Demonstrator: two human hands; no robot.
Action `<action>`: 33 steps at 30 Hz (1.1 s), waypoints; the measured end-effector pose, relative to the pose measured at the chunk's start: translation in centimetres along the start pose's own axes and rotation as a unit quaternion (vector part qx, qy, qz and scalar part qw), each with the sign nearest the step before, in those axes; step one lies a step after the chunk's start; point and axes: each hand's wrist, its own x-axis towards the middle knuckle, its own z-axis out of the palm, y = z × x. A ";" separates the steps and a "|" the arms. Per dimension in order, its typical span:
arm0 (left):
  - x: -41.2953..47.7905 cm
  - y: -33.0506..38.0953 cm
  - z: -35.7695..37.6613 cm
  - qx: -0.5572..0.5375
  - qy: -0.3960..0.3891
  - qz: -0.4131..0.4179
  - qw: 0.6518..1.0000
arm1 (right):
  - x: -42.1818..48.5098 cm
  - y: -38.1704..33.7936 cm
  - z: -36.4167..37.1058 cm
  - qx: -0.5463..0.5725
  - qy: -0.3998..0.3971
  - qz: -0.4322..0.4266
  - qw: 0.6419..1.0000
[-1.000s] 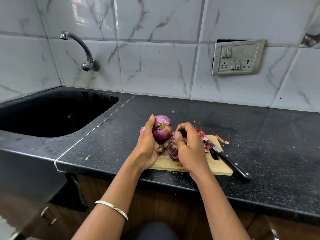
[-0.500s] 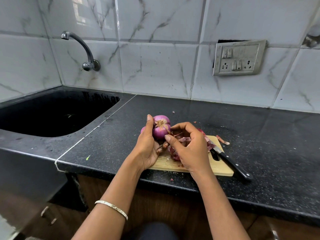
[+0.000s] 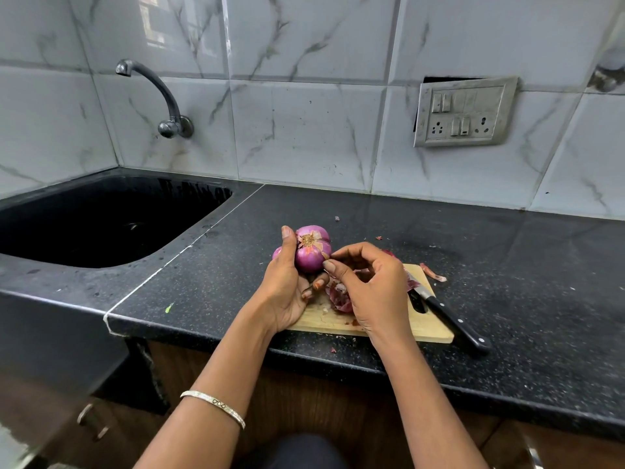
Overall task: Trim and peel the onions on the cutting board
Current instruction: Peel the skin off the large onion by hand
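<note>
My left hand (image 3: 287,289) holds a purple onion (image 3: 309,253) above the left end of the wooden cutting board (image 3: 406,328), root end facing me. A second pinkish onion (image 3: 276,253) peeks out behind my left thumb. My right hand (image 3: 368,286) is beside the onion, its thumb and forefinger pinched together at the onion's right side on a bit of skin. Onion peels (image 3: 340,297) lie heaped on the board under my right hand. A black-handled knife (image 3: 453,321) rests on the board's right end, handle toward me.
The board sits at the front edge of a black stone counter (image 3: 507,265). A black sink (image 3: 94,221) with a wall tap (image 3: 159,96) is at the left. A loose peel (image 3: 433,273) lies behind the board. A switch plate (image 3: 465,111) hangs on the tiled wall.
My right hand has lifted from the peel pile and its fingertips have come to the onion's right side. My left hand has kept the onion raised in about the same place.
</note>
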 end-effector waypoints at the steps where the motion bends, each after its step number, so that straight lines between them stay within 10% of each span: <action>1: 0.0 0.0 0.0 -0.002 -0.003 -0.001 1.000 | -0.1 -0.1 0.0 0.008 -0.001 0.004 1.000; 20: 0.6 -0.5 -0.3 0.025 -0.031 0.026 0.999 | 0.2 1.4 0.8 -0.085 -0.045 -0.028 0.995; 33: 0.7 -0.9 0.0 0.049 0.000 0.082 0.995 | 0.4 0.6 0.2 0.060 0.047 0.050 0.996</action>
